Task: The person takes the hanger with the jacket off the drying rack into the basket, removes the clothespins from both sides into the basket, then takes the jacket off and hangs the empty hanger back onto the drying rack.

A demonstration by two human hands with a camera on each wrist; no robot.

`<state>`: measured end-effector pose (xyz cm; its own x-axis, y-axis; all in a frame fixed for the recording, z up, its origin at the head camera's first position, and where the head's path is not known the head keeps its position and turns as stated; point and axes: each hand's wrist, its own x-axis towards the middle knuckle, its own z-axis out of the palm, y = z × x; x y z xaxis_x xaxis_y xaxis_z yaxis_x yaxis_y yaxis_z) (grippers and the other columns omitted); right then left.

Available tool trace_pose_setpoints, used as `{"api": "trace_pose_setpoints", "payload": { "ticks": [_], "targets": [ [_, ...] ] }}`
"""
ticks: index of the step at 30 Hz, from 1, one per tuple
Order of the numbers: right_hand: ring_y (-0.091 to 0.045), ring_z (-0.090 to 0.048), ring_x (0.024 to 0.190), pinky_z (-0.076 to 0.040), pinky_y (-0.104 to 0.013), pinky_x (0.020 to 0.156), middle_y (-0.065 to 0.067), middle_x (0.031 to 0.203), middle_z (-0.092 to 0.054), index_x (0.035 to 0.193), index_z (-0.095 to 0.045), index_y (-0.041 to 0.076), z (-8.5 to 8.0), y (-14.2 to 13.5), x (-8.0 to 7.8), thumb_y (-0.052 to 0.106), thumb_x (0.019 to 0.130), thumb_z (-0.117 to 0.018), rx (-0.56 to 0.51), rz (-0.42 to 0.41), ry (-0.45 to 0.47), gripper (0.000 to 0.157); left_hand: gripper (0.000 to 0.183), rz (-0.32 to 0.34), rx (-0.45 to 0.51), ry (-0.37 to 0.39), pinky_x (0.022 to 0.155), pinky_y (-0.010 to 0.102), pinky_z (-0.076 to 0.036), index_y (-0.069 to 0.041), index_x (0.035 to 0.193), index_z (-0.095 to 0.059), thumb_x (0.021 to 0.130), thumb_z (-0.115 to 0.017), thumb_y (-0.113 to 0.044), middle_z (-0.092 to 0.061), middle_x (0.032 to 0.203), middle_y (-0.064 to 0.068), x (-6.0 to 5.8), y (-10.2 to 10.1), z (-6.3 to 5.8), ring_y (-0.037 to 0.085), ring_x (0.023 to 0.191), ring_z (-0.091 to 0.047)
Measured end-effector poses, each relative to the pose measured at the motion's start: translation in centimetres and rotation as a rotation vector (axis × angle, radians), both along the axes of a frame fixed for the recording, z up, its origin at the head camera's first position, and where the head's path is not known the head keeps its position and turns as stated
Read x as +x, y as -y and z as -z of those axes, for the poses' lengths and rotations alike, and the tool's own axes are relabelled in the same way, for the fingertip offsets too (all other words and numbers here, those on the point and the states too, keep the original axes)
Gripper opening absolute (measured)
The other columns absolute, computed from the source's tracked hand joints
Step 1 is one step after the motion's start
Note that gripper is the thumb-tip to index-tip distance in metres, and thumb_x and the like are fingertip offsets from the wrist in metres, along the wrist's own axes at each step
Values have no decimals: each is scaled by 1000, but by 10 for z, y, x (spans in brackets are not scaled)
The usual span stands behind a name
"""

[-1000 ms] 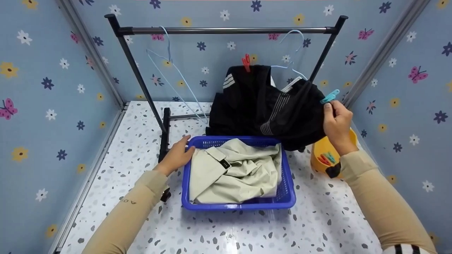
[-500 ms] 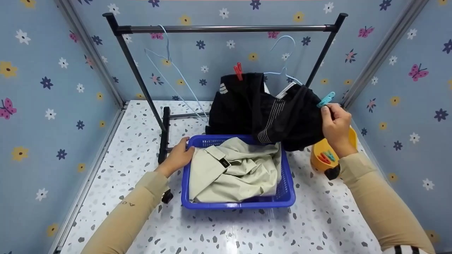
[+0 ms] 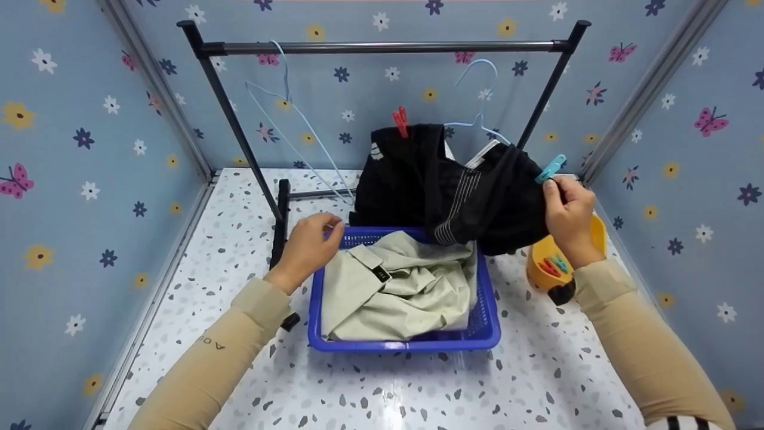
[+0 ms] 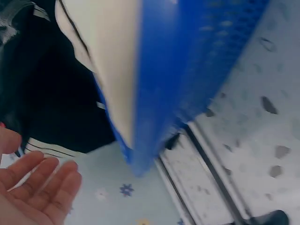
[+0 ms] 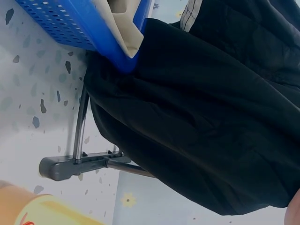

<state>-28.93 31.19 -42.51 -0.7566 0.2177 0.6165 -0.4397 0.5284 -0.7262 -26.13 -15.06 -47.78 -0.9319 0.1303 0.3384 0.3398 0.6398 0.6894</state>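
Observation:
My right hand [image 3: 570, 215] pinches the right shoulder of a black shirt [image 3: 412, 179] with pale stripes, right below a teal clothes peg [image 3: 551, 168]. A light blue hanger [image 3: 481, 116] sits inside the shirt, its hook lower than the rail and apart from it in the head view. On the shirt's other shoulder is a red clothes peg [image 3: 400, 122]. My left hand [image 3: 310, 245] is over the back left corner of a blue basket [image 3: 400, 345], fingers relaxed and holding nothing. In the left wrist view its fingers [image 4: 44, 180] are spread beside the shirt.
Beige folded clothing [image 3: 406, 292] fills the basket. A black clothes rack [image 3: 382, 48] stands behind, with a bare blue hanger [image 3: 310, 128] on its left. On the right is a yellow container [image 3: 537, 278] with several pegs. Patterned walls enclose three sides.
The shirt and its hanger have come down and slightly left with my right hand. My left hand has let go of the basket's left rim and risen toward the shirt.

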Motion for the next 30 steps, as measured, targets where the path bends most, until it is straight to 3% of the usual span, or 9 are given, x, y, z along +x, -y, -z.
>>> {"api": "trace_pose_setpoints", "payload": {
  "ticks": [4, 6, 8, 11, 13, 18, 22, 30],
  "targets": [
    [1, -52, 83, -45, -14, 82, 28, 88, -59, 100, -71, -15, 1, 0, 0, 8, 112, -60, 0, 0, -1, 28, 23, 81, 72, -175, 86, 51, -67, 6, 113, -80, 109, -66, -11, -83, 106, 24, -5, -21, -19, 36, 92, -82],
    [1, -52, 83, -45, -14, 81, 29, 87, -59, 99, -71, -15, 2, 1, 0, 8, 112, -60, 0, -3, -7, 28, 22, 113, 93, -237, 86, 51, -68, 8, 115, -79, 109, -66, -9, -82, 107, 26, -11, -31, -29, 37, 92, -81],
    [2, -52, 81, -45, -14, 79, 29, 86, -59, 98, -71, -15, 3, 2, -1, 7, 111, -61, -3, -11, -18, 28, 25, 134, 112, -251, 92, 50, -68, 11, 122, -76, 109, -65, -8, -80, 116, 28, -19, -39, -41, 39, 100, -80],
    [3, -52, 80, -44, -13, 78, 29, 84, -59, 95, -71, -15, 4, 4, -1, 6, 110, -62, -10, -23, -44, 28, 35, 140, 140, -199, 106, 52, -65, 14, 137, -68, 110, -63, -9, -74, 132, 32, -35, -47, -60, 44, 118, -76],
    [3, -51, 78, -43, -14, 77, 28, 83, -59, 93, -71, -15, 5, 5, -1, 6, 109, -63, -11, -27, -63, 27, 45, 132, 149, -123, 117, 51, -60, 13, 150, -60, 112, -60, -11, -66, 147, 33, -44, -51, -72, 44, 134, -70],
    [3, -50, 76, -39, -14, 75, 27, 79, -57, 90, -71, -13, 6, 5, 0, 5, 108, -62, -5, -28, -77, 27, 65, 104, 83, 58, 138, 51, -39, 5, 171, -36, 115, -57, -22, -43, 176, 26, -62, -56, -93, 40, 165, -45],
    [3, -50, 76, -40, -15, 75, 27, 80, -58, 90, -70, -14, 4, 5, 0, 5, 108, -63, -6, -35, -70, 27, 71, 86, 19, 140, 143, 52, -28, 1, 176, -27, 117, -56, -25, -30, 184, 23, -77, -57, -103, 38, 174, -30],
    [2, -51, 78, -40, -16, 76, 26, 80, -57, 90, -70, -14, 4, 5, -1, 5, 108, -62, -22, -46, -76, 28, 63, 47, -133, 210, 145, 48, -24, 4, 175, -27, 119, -43, -18, -30, 184, 25, -104, -57, -119, 38, 175, -28]
  ]
}}
